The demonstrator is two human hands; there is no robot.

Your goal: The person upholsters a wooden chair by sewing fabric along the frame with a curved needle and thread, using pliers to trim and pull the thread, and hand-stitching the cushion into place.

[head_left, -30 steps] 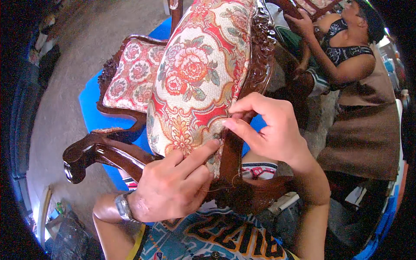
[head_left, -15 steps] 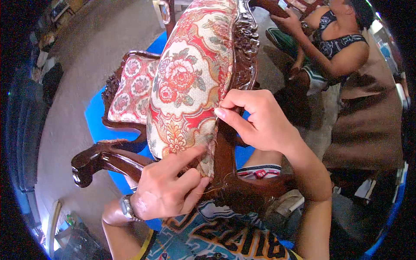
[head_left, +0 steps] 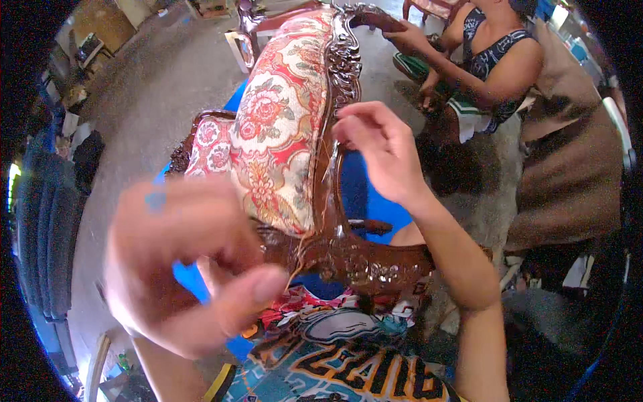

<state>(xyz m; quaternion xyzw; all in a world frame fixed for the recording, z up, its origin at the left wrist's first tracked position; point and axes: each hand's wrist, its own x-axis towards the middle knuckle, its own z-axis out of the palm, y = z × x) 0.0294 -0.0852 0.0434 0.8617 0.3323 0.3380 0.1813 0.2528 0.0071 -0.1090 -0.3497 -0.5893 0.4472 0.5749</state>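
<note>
Presently, your left hand (head_left: pixel 151 238) is raised close to the camera, well above the chair and blurred. Its fingers are bent and its thumb stands apart from them, leaving a gap through which blue shows. A thin brown thread (head_left: pixel 299 258) runs from the cushion's lower corner to near the thumb tip; whether you have hold of it cannot be told.

The cushion (head_left: pixel 268 161), floral in red, cream and green, lies beyond your left hand, which hides part of its lower left side from view. It lies to the left of your right hand (head_left: pixel 388 151), set against the dark wooden frame (head_left: pixel 345 63).

Your right hand is near the cushion's right edge, by the frame, with fingers loosely curled; its grip, and whether it touches the wood, cannot be told. Blue sheeting (head_left: pixel 382 197) shows beneath the frame. Another person (head_left: pixel 499 67) sits to the upper right, near a brown cloth (head_left: pixel 569 181).
</note>
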